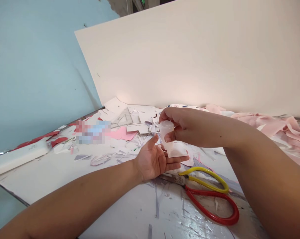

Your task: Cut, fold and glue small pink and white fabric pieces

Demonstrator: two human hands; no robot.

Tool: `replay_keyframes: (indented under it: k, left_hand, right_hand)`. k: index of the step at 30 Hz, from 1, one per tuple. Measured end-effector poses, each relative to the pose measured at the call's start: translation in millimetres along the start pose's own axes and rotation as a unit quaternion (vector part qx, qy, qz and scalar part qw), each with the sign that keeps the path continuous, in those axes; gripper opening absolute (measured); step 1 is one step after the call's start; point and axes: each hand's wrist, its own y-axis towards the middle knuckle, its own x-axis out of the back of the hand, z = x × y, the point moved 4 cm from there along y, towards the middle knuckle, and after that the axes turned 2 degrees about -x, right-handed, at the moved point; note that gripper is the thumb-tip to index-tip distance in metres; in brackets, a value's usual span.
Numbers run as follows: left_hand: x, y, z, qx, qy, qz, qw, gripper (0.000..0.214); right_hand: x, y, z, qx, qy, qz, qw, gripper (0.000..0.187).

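My right hand [176, 127] pinches a translucent whitish plastic piece [167, 127], perhaps a small bag or cup; its exact kind is unclear. Below it, my left hand [153, 161] is open, palm up, with its fingers stretched to the right. The whitish piece's flat lower end [177, 151] lies over those fingers; whether it is one piece with the upper part, I cannot tell. Just beneath the left hand are large scissors [178, 179] on the table, one handle loop yellow and the other red. Their blade tips are hidden behind the hand.
Scraps of white, grey and pink material [122, 132] litter the table [130, 212]. A clear set square [123, 118] lies at the back left, and a white roll [20, 156] along the left edge. Pink fabric [271, 122] is heaped at right. A large pale board [189, 56] stands behind.
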Motion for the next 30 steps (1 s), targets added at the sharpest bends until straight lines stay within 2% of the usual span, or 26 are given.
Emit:
replay_keyframes:
  k: [6,30]
  left_hand:
    - [0.2,1.1,0.7,0.000,0.004,0.006,1.000,0.063]
    - [1.6,2.0,2.3,0.013,0.008,0.026,1.000,0.068]
  right_hand:
    - [0.5,-0.5,1.9,0.006,-0.006,-0.003,1.000,0.010]
    - [-1.6,1.2,-2.8,-0.015,0.008,0.005,1.000,0.009]
